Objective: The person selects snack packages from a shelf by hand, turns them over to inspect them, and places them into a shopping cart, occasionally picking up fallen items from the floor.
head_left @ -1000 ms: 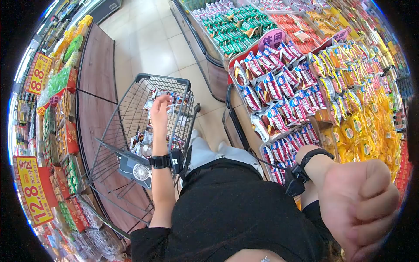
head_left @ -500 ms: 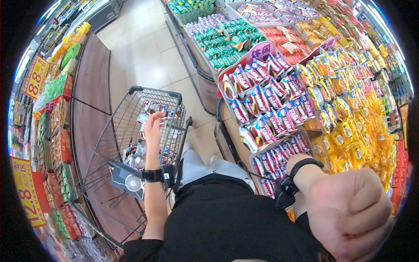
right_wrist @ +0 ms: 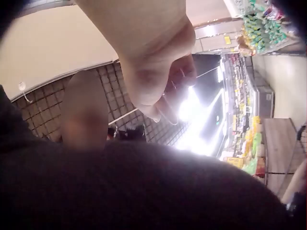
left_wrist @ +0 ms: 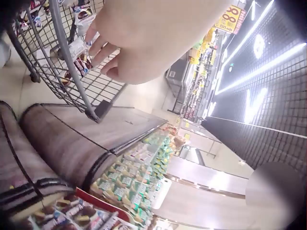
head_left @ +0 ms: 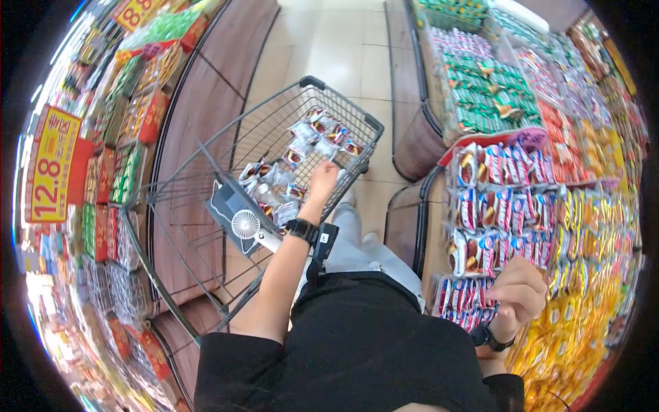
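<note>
In the head view the left hand (head_left: 324, 180) hangs over the right side of a wire shopping cart (head_left: 379, 123), fingers loosely bent and holding nothing. Wrapped snack packets (head_left: 326, 127) lie inside the cart beneath it. The left wrist view also has this hand (left_wrist: 127, 43) against the cart's wire basket (left_wrist: 79, 86). On the right, the other hand (head_left: 519, 292) is raised in front of red-and-blue wrapped snacks (head_left: 508, 206), with loosely curled fingers and no object in them. In the right wrist view that hand (right_wrist: 160, 72) shows the same loose curl.
A small white fan (head_left: 246, 224) is on the cart's handle side. Shelves with a yellow price sign (head_left: 51, 165) line the left. Green packets (head_left: 484, 93) and yellow packets (head_left: 559, 329) fill bins on the right. A tiled aisle (head_left: 329, 41) runs ahead.
The view has turned left, so the cart appears farther right. The right hand has moved away from the camera, and its fist has loosened. The left hand remains over the cart.
</note>
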Demonstrator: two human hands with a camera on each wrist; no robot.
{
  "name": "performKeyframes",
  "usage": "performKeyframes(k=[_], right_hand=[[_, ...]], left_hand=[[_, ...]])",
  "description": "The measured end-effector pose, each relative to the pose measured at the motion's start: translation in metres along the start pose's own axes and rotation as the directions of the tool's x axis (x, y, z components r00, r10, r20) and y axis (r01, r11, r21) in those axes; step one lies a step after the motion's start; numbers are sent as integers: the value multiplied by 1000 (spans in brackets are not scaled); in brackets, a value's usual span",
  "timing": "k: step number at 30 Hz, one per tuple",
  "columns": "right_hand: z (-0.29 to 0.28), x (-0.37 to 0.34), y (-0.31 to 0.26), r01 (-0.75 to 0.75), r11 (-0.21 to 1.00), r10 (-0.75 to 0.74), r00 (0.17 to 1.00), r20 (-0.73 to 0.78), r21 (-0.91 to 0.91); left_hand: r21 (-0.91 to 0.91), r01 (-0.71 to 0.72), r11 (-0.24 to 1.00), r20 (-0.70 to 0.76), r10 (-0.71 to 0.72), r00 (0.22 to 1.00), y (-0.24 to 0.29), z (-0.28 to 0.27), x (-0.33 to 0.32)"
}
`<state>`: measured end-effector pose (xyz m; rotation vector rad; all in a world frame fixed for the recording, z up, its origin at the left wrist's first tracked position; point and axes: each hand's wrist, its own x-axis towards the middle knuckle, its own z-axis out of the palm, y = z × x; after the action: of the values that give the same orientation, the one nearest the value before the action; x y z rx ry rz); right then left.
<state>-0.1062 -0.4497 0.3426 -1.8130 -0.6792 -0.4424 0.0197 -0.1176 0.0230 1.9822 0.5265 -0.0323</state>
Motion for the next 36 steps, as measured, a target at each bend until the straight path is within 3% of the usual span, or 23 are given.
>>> performKeyframes(k=[1,6,7,8,10,12,14,15,16,19,20,21,23,24,26,30,33,35,36], right_hand=[[4,1,2,-55,998,55,998,-10,-25],[18,4,10,-297,948,287,953,-94,-118],[19,5,12,-338,931,326,940,-106,-139],[22,7,14,-362,920,345,930,-125,-152],[26,10,15,-434,880,407,899,-165,-195],[32,12,16,-499,834,457,864,-212,-234],[38,16,14,-570,777,514,820,-254,-269],[41,17,14,-603,746,537,796,-279,-283],[41,12,17,-632,727,560,772,-302,-268],[51,15,20,-688,647,605,726,-328,-329],[53,14,20,-715,612,624,700,-349,-338],[55,13,19,-739,578,641,674,-368,-347],[58,10,19,-779,514,669,626,-400,-359],[60,4,22,-787,508,665,617,-421,-351],[66,1,24,-816,469,697,577,-426,-339],[67,-5,29,-822,436,732,561,-386,-367],[67,-7,26,-836,414,766,534,-358,-361],[65,-15,24,-805,467,739,583,-339,-365],[63,-20,21,-787,496,721,608,-332,-367]], left_hand=[[105,-36,994,-30,39,999,-9,3,8],[164,288,943,-19,-289,957,-37,16,61],[176,339,924,-24,-340,940,-51,20,76],[122,409,904,-2,-412,911,-106,35,110],[404,265,876,190,-363,912,-123,21,119],[535,192,823,289,-392,873,-190,17,141],[739,53,671,348,-448,824,-250,19,156],[820,-57,570,384,-473,793,-248,15,149],[870,-177,461,419,-497,760,-244,11,141],[837,-423,348,545,-449,708,-283,-1,126],[772,125,623,330,-561,760,-298,-1,123],[411,627,661,158,-730,665,-308,3,120],[462,682,567,-177,-695,697,-276,11,105],[254,587,769,-19,-603,798,-269,6,100],[443,639,629,-158,-647,746,-314,14,111],[611,633,476,-331,-573,750,-253,9,105],[366,703,610,-152,-706,691,-238,-9,105],[509,634,582,-102,-691,716,-230,-10,112],[771,332,544,49,-570,820,-266,-6,117]])
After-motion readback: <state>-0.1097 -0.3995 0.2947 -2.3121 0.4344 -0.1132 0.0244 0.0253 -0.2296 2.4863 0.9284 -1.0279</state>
